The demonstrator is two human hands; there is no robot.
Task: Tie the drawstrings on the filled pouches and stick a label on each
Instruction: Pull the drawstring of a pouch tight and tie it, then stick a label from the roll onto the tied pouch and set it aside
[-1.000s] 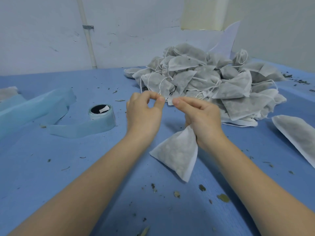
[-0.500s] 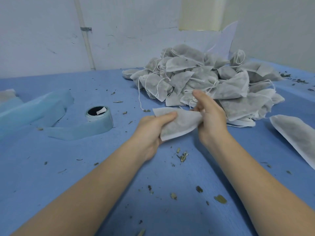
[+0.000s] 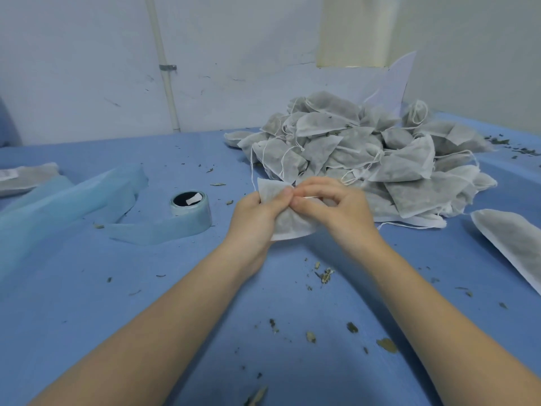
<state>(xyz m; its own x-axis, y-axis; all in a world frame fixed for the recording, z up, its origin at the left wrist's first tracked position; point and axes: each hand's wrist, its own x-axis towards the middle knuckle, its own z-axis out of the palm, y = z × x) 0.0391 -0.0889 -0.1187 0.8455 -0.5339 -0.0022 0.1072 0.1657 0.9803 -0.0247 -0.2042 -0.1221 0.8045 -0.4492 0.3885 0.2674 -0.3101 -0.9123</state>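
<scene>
- Head view: left hand [image 3: 257,218] is gripping the pouch [image 3: 288,222] at table centre, near the far pile [image 3: 366,153].
- Right hand [image 3: 336,209] is pinching its drawstring [image 3: 311,197]; the pouch, hanging a second ago, is now lying sideways.
- Tying looks underway; label roll [image 3: 191,208] is sitting untouched at left.

You hold one filled white pouch [image 3: 288,222] between your hands above the blue table, its mesh showing grey-green contents and its upper corner sticking up to the left. Its thin drawstring [image 3: 310,197] seems to run across the top, though blur hides the detail. Behind it, touching nothing of yours, lies the heap of pouches [image 3: 369,153], strings loose.
</scene>
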